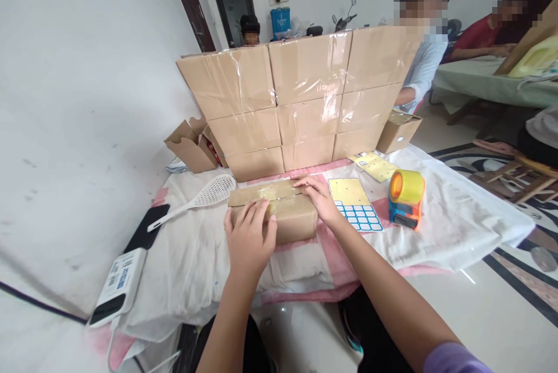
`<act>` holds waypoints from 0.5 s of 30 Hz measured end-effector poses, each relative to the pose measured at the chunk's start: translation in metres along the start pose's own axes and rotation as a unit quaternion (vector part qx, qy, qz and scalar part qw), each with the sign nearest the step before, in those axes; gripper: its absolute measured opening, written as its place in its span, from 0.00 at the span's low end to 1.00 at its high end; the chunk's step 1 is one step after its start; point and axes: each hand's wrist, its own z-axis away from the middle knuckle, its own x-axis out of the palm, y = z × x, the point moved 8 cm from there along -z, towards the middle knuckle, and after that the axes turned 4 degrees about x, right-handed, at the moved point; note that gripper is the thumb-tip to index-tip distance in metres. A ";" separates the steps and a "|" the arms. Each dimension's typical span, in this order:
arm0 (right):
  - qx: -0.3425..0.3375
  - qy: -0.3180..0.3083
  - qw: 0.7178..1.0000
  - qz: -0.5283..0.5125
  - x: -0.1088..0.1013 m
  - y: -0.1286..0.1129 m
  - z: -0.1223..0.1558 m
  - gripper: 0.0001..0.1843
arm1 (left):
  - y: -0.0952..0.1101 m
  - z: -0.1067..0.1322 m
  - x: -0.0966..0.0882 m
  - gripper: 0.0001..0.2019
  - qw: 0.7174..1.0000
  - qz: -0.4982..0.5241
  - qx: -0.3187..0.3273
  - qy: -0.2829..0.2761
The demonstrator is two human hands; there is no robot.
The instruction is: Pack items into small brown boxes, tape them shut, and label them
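Observation:
A small brown cardboard box (294, 221) lies in front of me on the cloth-covered table, with clear tape across the seam of its top. Spread over the top at its left end are the fingers of my left hand (250, 239), open and resting flat. My right hand (318, 197) grips the right end, its fingers bent over the far top edge. Right of the box lies a sheet of blue-edged white labels (360, 217) on yellow backing. Further right stands a blue and orange tape dispenser (405, 213) with a yellow roll (410, 187).
A wall of stacked, taped cardboard boxes (309, 76) rises behind. To the left are a white fly swatter (213, 192), a black phone-like slab (146, 230), a white power bank (120, 286) and an open carton (187, 143). Several people are beyond, one person's sleeve (429, 65) at right.

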 end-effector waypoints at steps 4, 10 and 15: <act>-0.006 -0.002 1.000 -0.006 0.001 0.000 -0.001 0.09 | 0.001 0.000 0.002 0.16 1.000 0.001 -0.010 -0.016; 0.007 -0.001 1.000 0.000 0.002 -0.004 0.001 0.09 | 0.002 0.000 0.002 0.15 1.000 0.006 -0.015 -0.026; 0.012 -0.004 1.000 0.009 0.002 -0.007 0.001 0.08 | 0.002 -0.001 0.003 0.16 1.000 0.006 -0.009 -0.022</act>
